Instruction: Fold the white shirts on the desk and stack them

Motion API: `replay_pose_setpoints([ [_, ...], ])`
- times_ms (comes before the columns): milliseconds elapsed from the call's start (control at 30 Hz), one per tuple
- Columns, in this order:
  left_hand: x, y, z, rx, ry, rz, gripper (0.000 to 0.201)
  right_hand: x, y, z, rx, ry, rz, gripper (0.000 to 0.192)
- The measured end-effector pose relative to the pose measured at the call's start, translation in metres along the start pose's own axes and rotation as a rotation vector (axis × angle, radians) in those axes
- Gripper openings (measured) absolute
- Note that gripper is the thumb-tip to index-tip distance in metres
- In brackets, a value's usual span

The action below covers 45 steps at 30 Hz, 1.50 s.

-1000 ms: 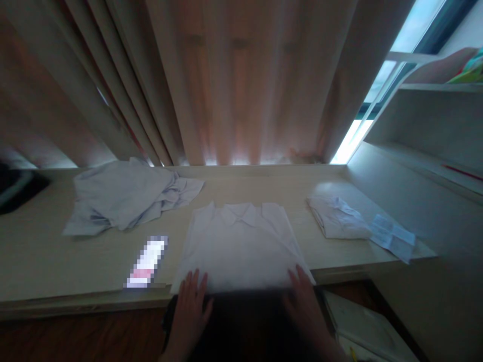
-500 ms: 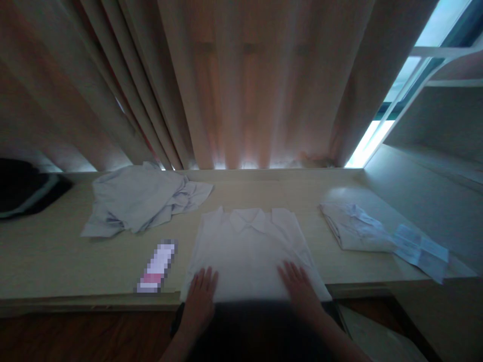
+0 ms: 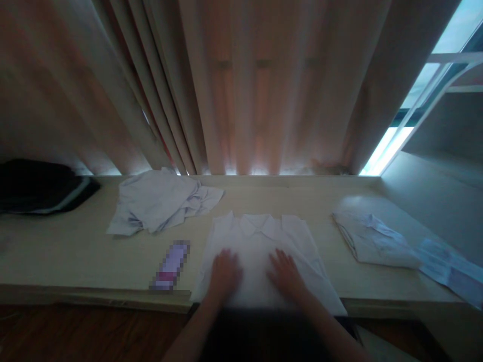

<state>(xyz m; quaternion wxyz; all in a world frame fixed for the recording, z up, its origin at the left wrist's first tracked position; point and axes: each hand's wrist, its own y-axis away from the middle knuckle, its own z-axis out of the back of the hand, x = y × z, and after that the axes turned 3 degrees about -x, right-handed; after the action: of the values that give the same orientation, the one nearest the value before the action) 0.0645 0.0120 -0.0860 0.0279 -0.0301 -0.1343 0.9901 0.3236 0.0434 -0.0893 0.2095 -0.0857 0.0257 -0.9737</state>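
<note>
A white collared shirt [image 3: 260,241] lies flat on the light wooden desk [image 3: 75,256], collar away from me and sleeves folded in. My left hand [image 3: 224,271] rests palm down on its lower left part, fingers spread. My right hand [image 3: 285,271] presses flat on its lower middle, close beside the left. Neither hand grips the cloth. The shirt's near hem hangs at the desk's front edge.
A crumpled pale blue garment [image 3: 162,203] lies at the back left. A folded white shirt [image 3: 372,241] and a paper [image 3: 449,269] sit to the right. A small pixelated object [image 3: 170,265] lies left of the shirt. A dark bag [image 3: 41,186] is far left; curtains hang behind.
Both hands have slid from the shirt's near corners forward and inward onto its middle. The camera view has shifted to the right relative to the desk.
</note>
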Motion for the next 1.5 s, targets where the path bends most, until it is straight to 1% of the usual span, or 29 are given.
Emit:
replay_pose_setpoints([
  [33, 0.002, -0.005, 0.002, -0.023, -0.017, 0.050, 0.046, 0.004, -0.007, -0.005, 0.008, 0.007, -0.009, 0.057],
  [67, 0.010, -0.008, 0.006, -0.044, -0.033, 0.094, 0.046, 0.006, -0.011, -0.011, 0.014, 0.013, -0.013, 0.056],
  [100, 0.022, -0.007, 0.012, -0.064, -0.052, 0.147, 0.046, 0.006, -0.013, -0.017, 0.010, 0.020, -0.013, 0.055],
  [200, 0.074, 0.006, 0.029, -0.090, -0.129, 0.346, 0.046, -0.001, -0.011, -0.032, -0.046, 0.029, 0.015, 0.054],
  [267, 0.107, 0.018, 0.036, -0.059, -0.190, 0.480, 0.048, -0.005, -0.009, -0.037, -0.086, 0.032, 0.029, 0.054],
  [333, 0.131, 0.027, 0.038, -0.006, -0.234, 0.564, 0.050, -0.007, -0.007, -0.039, -0.112, 0.031, 0.033, 0.053],
  [367, 0.139, 0.030, 0.037, 0.019, -0.246, 0.583, 0.050, -0.007, -0.007, -0.039, -0.121, 0.029, 0.034, 0.053],
  [433, 0.146, 0.030, 0.035, 0.050, -0.252, 0.598, 0.050, -0.007, -0.008, -0.039, -0.136, 0.022, 0.036, 0.052],
  [500, 0.144, 0.027, 0.033, 0.047, -0.242, 0.586, 0.049, -0.005, -0.008, -0.039, -0.142, 0.018, 0.034, 0.051],
  [567, 0.132, 0.020, 0.030, 0.007, -0.217, 0.520, 0.044, -0.004, -0.008, -0.038, -0.139, 0.020, 0.027, 0.051],
  [633, 0.110, 0.012, 0.025, -0.037, -0.167, 0.389, 0.040, -0.003, -0.008, -0.037, -0.127, 0.028, 0.019, 0.051],
  [733, 0.067, -0.001, 0.011, -0.070, -0.075, 0.179, 0.038, -0.002, -0.010, -0.032, -0.105, 0.049, 0.021, 0.050],
  [800, 0.041, -0.007, -0.001, -0.078, -0.045, 0.092, 0.040, -0.003, -0.013, -0.028, -0.099, 0.073, 0.026, 0.048],
  [867, 0.026, -0.009, -0.012, -0.069, -0.028, 0.029, 0.041, -0.005, -0.017, -0.027, -0.115, 0.098, 0.010, 0.047],
  [933, 0.022, -0.007, -0.021, -0.045, -0.022, -0.001, 0.041, -0.007, -0.019, -0.029, -0.146, 0.106, -0.022, 0.047],
  [1033, 0.029, 0.001, -0.029, -0.013, -0.044, 0.034, 0.044, -0.011, -0.021, -0.035, -0.175, 0.088, -0.038, 0.048],
  [1100, 0.034, 0.004, -0.031, -0.005, -0.060, 0.067, 0.046, -0.013, -0.021, -0.038, -0.173, 0.077, -0.028, 0.049],
  [1200, 0.035, 0.005, -0.030, 0.001, -0.050, 0.081, 0.047, -0.018, -0.023, -0.035, -0.161, 0.061, -0.038, 0.050],
  [1367, 0.032, 0.004, -0.026, -0.015, -0.032, 0.064, 0.045, -0.035, -0.024, -0.024, -0.199, 0.093, -0.220, 0.054],
  [1500, 0.034, 0.004, -0.029, -0.017, -0.023, 0.092, 0.045, -0.041, -0.020, -0.020, -0.181, 0.117, -0.282, 0.052],
])
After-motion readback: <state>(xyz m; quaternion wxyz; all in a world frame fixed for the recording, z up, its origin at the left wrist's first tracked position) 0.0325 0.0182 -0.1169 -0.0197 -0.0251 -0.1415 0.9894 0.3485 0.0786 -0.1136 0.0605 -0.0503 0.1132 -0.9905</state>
